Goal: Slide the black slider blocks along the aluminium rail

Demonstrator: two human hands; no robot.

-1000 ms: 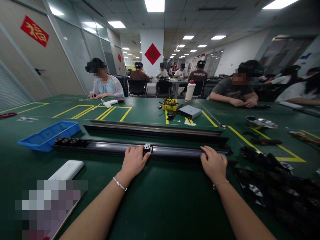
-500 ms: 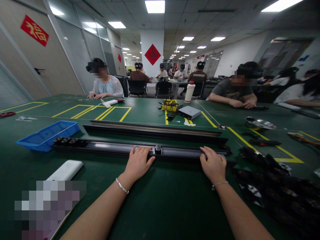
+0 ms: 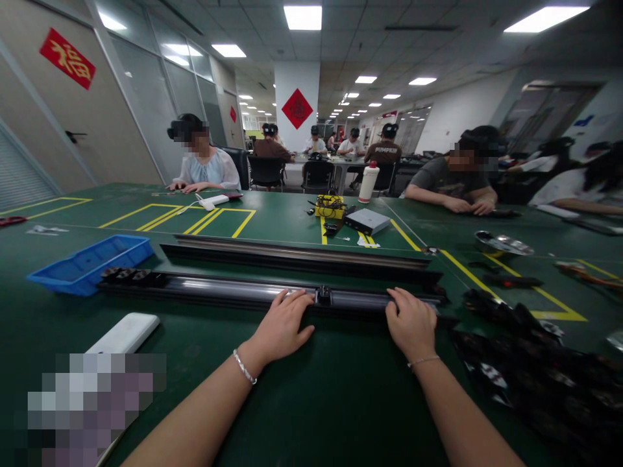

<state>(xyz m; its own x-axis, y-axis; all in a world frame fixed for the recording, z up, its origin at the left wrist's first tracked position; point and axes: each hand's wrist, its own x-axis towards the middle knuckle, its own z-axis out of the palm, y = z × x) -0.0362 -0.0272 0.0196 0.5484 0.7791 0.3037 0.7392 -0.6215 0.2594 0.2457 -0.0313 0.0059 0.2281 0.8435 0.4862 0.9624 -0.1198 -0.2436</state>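
Observation:
A long black rail [image 3: 243,292] with a shiny inner channel lies crosswise before me on the green table. A small black block [image 3: 324,296] sits in its channel, right of the middle. My left hand [image 3: 286,324] rests its outstretched fingers on the channel just left of that block, thumb apart on the near side. Farther right, my right hand [image 3: 413,325] has its fingers bent over the rail, thumb at the near edge. Several similar black blocks [image 3: 127,275] are grouped at the rail's left end.
Behind lies a second black rail [image 3: 302,254]. A blue tray [image 3: 90,263] stands left, with a white power bank [image 3: 124,332] nearer. Dark wrapped parts [image 3: 540,363] are heaped right. Beyond are a metal bowl [image 3: 503,244], a grey box [image 3: 367,221] and seated people.
The small black block has shifted right along the rail, with my left hand following in the same direction. My right hand stays at the rail's right part.

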